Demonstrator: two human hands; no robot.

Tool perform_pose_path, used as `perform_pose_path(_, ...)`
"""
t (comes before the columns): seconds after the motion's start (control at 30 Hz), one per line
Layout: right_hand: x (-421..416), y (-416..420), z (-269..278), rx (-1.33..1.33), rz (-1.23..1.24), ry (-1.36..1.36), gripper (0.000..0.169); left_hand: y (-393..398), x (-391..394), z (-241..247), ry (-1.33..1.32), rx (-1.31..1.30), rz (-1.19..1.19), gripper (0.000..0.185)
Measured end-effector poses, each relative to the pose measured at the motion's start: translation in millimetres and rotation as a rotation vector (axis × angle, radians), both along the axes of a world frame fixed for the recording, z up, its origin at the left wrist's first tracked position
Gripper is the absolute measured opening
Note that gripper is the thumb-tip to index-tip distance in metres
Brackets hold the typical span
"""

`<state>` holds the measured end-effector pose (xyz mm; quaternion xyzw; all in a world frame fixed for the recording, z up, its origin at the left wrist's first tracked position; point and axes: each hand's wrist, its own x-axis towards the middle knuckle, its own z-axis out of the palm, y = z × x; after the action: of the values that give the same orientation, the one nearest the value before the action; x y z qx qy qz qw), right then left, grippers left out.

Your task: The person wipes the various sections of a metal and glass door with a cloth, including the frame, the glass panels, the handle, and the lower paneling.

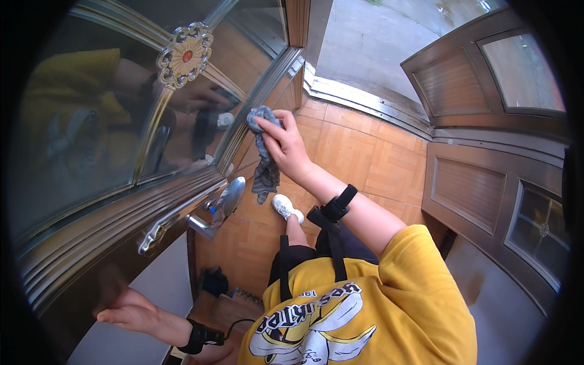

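Observation:
A crumpled grey-blue cloth (265, 150) hangs from my right hand (287, 143), its upper part pinched between thumb and fingers beside the moulded frame of a glazed metal door (255, 107). My left hand (130, 309) is at the lower left, on or close to the dark edge of the same door, its fingers partly blurred; whether they touch it is hard to tell. Between the hands, a chrome lever handle (228, 200) sticks out from its ornate plate. The door's glass (73, 137) bears gold-coloured bars and a flower-shaped ornament with a red centre (187, 55).
A metal threshold (365, 98) borders the concrete ground outside. On the right stand panelled door leaves (470, 178) with small windows. Below me is a parquet-patterned floor (346, 146), with my white shoe (284, 205) on it. A dark item (213, 280) lies near the wall at lower left.

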<state>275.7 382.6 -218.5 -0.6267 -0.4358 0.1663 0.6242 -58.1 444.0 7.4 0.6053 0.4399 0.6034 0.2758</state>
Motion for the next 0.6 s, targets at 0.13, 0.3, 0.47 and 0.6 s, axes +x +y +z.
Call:
perform_pose_path(0.13, 60.6, 37.7, 0.0, -0.139, -0.379, -0.077, 0.032, -2.6, -3.0, 2.0, -0.001, 0.022, -0.088, 0.056)
perform_pose_path(0.3, 31.2, 39.4, -15.8, -0.172, -0.39, -0.245, 0.034, -7.6, 1.5, 1.6, -0.013, 0.035, -0.136, 0.052)
perform_pose_path(0.47, -36.7, 2.1, -19.4, -0.07, -0.049, -0.355, 0.046, -7.8, 12.4, 2.9, -0.021, 0.047, -0.117, 0.055)
perform_pose_path(0.6, -6.7, 2.6, -27.1, -0.047, 0.008, -0.486, 0.049, -12.0, 19.3, 5.8, -0.023, 0.02, -0.066, 0.058)
